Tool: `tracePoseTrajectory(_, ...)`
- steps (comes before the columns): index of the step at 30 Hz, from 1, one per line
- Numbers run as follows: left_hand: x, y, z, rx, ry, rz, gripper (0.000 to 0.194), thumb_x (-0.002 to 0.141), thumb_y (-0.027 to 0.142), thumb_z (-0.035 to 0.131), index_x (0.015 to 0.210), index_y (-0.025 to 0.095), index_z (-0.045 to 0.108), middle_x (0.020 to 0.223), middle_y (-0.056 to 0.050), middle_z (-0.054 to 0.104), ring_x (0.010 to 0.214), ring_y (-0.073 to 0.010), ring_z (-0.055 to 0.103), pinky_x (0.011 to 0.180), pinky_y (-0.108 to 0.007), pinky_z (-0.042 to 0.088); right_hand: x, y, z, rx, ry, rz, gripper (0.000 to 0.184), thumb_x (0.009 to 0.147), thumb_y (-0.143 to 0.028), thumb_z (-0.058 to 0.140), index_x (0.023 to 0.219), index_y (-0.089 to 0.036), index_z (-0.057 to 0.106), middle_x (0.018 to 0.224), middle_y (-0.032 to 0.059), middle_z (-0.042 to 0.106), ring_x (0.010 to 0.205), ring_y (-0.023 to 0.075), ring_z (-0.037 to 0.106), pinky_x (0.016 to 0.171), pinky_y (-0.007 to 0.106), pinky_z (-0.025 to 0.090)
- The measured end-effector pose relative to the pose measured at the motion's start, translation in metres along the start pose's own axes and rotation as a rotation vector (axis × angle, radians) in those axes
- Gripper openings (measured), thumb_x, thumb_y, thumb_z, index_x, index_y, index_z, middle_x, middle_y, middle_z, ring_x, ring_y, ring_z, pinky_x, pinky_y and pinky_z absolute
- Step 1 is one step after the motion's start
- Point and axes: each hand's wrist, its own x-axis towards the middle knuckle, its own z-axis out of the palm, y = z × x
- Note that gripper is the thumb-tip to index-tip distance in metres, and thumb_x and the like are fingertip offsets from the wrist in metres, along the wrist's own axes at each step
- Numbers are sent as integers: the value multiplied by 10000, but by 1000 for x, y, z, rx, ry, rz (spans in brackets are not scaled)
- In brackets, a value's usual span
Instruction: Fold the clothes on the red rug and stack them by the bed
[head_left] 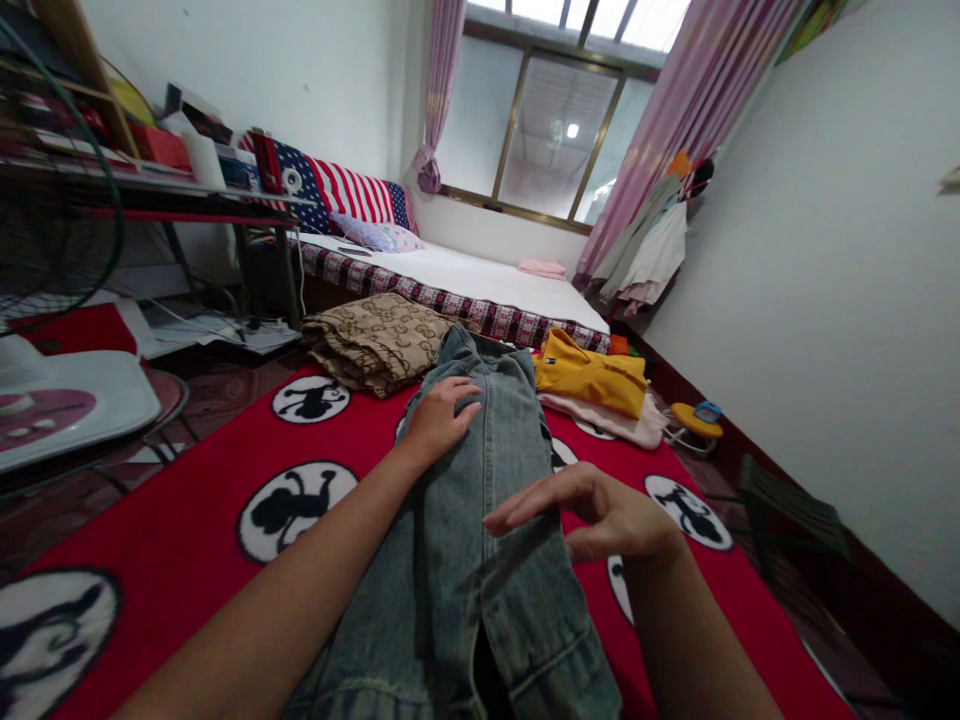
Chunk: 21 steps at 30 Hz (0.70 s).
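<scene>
A long faded-blue denim skirt (487, 430) lies lengthwise over a red blanket (202, 490), with a seam down its middle and a slit at the near end. My left hand (442, 420) rests on the upper left part of the denim, fingers stretched out flat. Over the right side of the skirt, my right hand (592, 510) is held with thumb and fingers apart and nothing between them. Whether its fingertips touch the cloth I cannot tell.
Beyond the skirt lie a brown patterned folded cloth (375, 340) and a yellow folded garment (592, 375) on a pale pink one (630, 425). A bed (465, 265) stands behind. At left are a cluttered desk (187, 195) and a white chair (112, 400); a small yellow stool (694, 420) stands right.
</scene>
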Motion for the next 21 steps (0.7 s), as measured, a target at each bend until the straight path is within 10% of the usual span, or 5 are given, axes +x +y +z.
tracePoseTrajectory(8, -16, 1, 7, 235, -528, 28, 622, 925, 635, 399, 1461, 321, 422, 1612, -10, 228, 1489, -332, 137, 1170, -596, 151, 11, 11, 12, 63, -131, 118, 483, 791, -295, 708, 1231, -99, 667, 1160, 168, 702, 1102, 263, 666, 957, 370, 512)
tracePoseTrajectory(21, -16, -8, 9, 159, -556, -17, 650, 920, 639, 405, 1482, 315, 382, 1625, -7, 185, 1497, -312, 104, 1182, -584, 90, 11, -17, 41, -513, 32, 119, 447, 701, -2, 570, 992, -269, 780, 1072, 26, 749, 1053, 190, 676, 972, 293, 473)
